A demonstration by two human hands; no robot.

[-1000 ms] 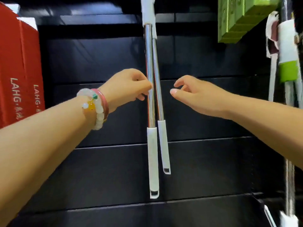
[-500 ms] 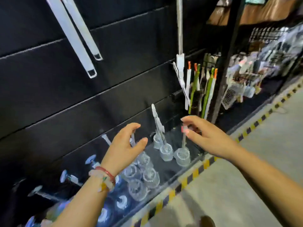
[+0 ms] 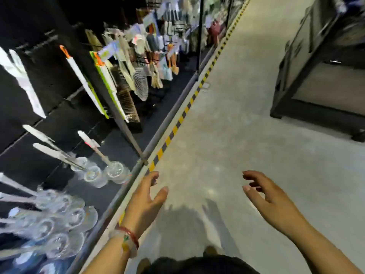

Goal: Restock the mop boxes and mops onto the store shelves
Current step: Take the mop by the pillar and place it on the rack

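Both my hands are out in front of me over the concrete aisle floor, and neither holds anything. My left hand [image 3: 147, 200], with bracelets at the wrist, hovers with relaxed spread fingers beside the edge of the low black shelf [image 3: 126, 186]. My right hand [image 3: 266, 196] floats over bare floor with loosely curled fingers. Hanging handles with white grips [image 3: 25, 86] show blurred at the far left on the black wall panel. No mop box is in view.
Clear plastic plungers [image 3: 114, 171] lie on the bottom shelf at left. Brushes and brooms [image 3: 126, 99] hang further along. A yellow-black stripe [image 3: 181, 117] marks the floor along the shelf. A dark rack [image 3: 316, 80] stands at right across the aisle.
My view has swung right and down from the hanging mop handles to the aisle floor. My left hand let go of the handle; both hands came away from the shelf empty.
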